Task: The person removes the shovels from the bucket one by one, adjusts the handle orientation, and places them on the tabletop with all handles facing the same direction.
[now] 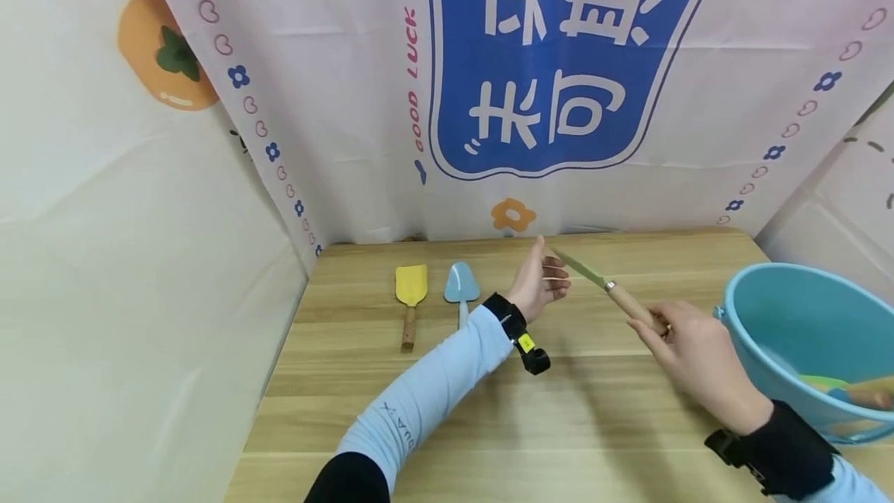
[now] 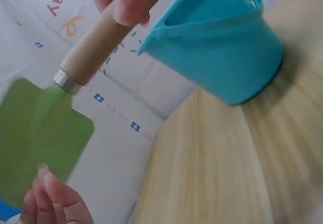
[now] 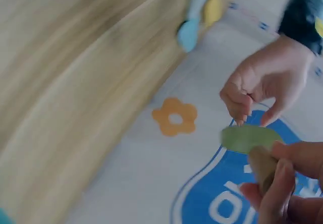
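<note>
My right hand (image 1: pixel 698 352) grips the wooden handle (image 2: pixel 96 45) of a small green toy shovel, held up above the table. Its flat green blade (image 2: pixel 43 128) points toward my left hand (image 1: pixel 539 282). The left fingers are loosely bent close to the blade's far end; whether they touch it I cannot tell. In the right wrist view the left thumb and fingers stand apart with nothing gripped between them. Left of that hand, a yellow shovel (image 1: pixel 411 284) and a light blue trowel (image 1: pixel 462 284) lie on the table, the trowel's handle partly hidden by my left sleeve.
A blue bucket (image 1: pixel 750 317) stands at the table's right side, beside my right hand, with several tools inside, among them a wooden handle (image 1: pixel 869 398). The wooden table (image 1: pixel 335 394) ends at a printed cloth (image 1: pixel 363 200) hanging behind it.
</note>
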The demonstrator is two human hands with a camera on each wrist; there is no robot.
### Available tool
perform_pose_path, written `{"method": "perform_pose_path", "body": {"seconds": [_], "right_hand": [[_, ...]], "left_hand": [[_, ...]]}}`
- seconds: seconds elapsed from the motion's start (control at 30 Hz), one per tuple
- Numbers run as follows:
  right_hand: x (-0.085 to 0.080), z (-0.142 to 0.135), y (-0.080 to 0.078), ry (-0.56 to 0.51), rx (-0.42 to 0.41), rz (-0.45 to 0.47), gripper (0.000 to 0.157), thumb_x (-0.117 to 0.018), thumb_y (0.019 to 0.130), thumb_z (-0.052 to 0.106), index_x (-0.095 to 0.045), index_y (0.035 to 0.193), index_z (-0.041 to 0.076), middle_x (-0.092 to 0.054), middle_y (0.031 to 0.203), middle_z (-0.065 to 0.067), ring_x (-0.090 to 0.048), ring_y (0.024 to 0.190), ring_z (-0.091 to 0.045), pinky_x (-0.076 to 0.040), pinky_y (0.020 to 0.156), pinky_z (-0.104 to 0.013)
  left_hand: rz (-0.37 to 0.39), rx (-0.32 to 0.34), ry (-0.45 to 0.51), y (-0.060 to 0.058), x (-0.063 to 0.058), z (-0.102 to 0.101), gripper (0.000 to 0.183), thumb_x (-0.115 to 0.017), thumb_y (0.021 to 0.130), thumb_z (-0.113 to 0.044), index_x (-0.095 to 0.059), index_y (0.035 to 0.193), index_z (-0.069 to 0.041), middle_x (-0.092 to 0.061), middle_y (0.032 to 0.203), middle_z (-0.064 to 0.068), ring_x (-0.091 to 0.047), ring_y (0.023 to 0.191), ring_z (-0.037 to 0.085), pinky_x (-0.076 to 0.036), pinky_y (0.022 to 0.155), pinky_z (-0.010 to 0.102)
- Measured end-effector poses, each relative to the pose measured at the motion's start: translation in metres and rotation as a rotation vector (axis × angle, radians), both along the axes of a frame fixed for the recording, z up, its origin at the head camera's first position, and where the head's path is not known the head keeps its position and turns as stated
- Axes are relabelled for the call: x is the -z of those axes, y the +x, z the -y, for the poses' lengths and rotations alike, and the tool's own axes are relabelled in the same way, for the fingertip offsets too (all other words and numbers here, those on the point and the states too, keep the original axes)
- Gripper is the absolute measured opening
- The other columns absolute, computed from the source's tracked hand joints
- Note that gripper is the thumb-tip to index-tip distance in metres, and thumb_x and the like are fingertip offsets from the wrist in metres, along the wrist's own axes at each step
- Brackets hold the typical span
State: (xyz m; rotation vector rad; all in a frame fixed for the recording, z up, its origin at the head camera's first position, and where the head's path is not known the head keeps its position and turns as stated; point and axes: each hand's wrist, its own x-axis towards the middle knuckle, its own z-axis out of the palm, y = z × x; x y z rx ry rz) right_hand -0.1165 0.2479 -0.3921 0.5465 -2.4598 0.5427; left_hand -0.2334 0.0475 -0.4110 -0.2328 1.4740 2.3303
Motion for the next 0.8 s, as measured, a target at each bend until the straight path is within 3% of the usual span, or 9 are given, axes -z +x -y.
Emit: {"method": "perform_pose_path", "body": {"seconds": [0.07, 0.2, 0.33, 0.47, 0.6, 0.7, 0.8], "right_hand": [[0.000, 0.000, -0.002, -0.142, 0.020, 0.171, 0.024, -0.068, 0.085, 0.024, -0.064, 0.090, 0.001, -0.058, 0.069, -0.001, -0.051, 0.050, -0.007, -0.042, 0.043, -0.021], [-0.001, 0.001, -0.005, -0.451, 0.001, 0.555, 0.042, -0.056, 0.092, 0.038, -0.062, 0.105, -0.002, -0.065, 0.082, -0.010, -0.061, 0.060, -0.011, -0.053, 0.054, -0.026], [0.003, 0.006, -0.007, -0.673, -0.066, 0.797, 0.052, -0.053, 0.093, 0.041, -0.058, 0.114, -0.007, -0.064, 0.092, -0.014, -0.059, 0.069, -0.014, -0.056, 0.063, -0.031], [0.012, 0.011, -0.009, -0.790, -0.098, 0.910, 0.056, -0.053, 0.093, 0.040, -0.054, 0.119, -0.010, -0.063, 0.095, -0.014, -0.057, 0.071, -0.013, -0.055, 0.066, -0.030], [0.025, 0.018, -0.011, -0.834, -0.096, 1.028, 0.062, -0.054, 0.092, 0.042, -0.049, 0.123, -0.011, -0.061, 0.099, -0.017, -0.058, 0.074, -0.015, -0.055, 0.068, -0.031], [0.033, 0.024, -0.013, -0.817, -0.080, 1.087, 0.063, -0.055, 0.091, 0.044, -0.049, 0.122, -0.011, -0.060, 0.097, -0.018, -0.060, 0.073, -0.018, -0.056, 0.067, -0.033], [0.038, 0.031, -0.019, -0.717, -0.043, 1.069, 0.061, -0.056, 0.088, 0.049, -0.055, 0.117, -0.006, -0.060, 0.089, -0.014, -0.058, 0.068, -0.019, -0.054, 0.060, -0.032]], "left_hand": [[-0.014, -0.011, -0.006, 0.000, 0.000, 0.002, 0.064, -0.040, 0.093, -0.056, -0.057, 0.104, 0.004, -0.055, 0.082, 0.008, -0.054, 0.068, 0.020, -0.047, 0.060, 0.027], [-0.050, -0.016, -0.022, -0.001, 0.001, 0.005, 0.061, -0.046, 0.091, -0.056, -0.057, 0.106, 0.003, -0.059, 0.088, 0.010, -0.059, 0.073, 0.020, -0.052, 0.067, 0.027], [-0.114, -0.005, 0.019, -0.002, 0.004, 0.006, 0.054, -0.050, 0.091, -0.052, -0.060, 0.105, 0.000, -0.062, 0.090, 0.010, -0.061, 0.075, 0.019, -0.054, 0.075, 0.030], [-0.181, 0.002, 0.024, -0.001, 0.007, 0.005, 0.044, -0.052, 0.094, -0.037, -0.059, 0.112, 0.002, -0.064, 0.093, 0.012, -0.063, 0.079, 0.019, -0.054, 0.078, 0.033], [-0.217, 0.001, -0.076, 0.000, 0.011, 0.006, 0.029, -0.055, 0.093, -0.012, -0.058, 0.113, 0.009, -0.065, 0.097, 0.015, -0.065, 0.088, 0.024, -0.054, 0.079, 0.036], [-0.201, 0.007, -0.154, 0.000, 0.015, 0.009, 0.024, -0.056, 0.091, -0.005, -0.060, 0.110, 0.010, -0.066, 0.096, 0.016, -0.065, 0.090, 0.026, -0.054, 0.077, 0.035], [-0.179, 0.020, -0.220, -0.002, 0.017, 0.014, 0.022, -0.057, 0.091, -0.006, -0.062, 0.107, 0.008, -0.067, 0.093, 0.015, -0.067, 0.085, 0.025, -0.055, 0.073, 0.033]]}}
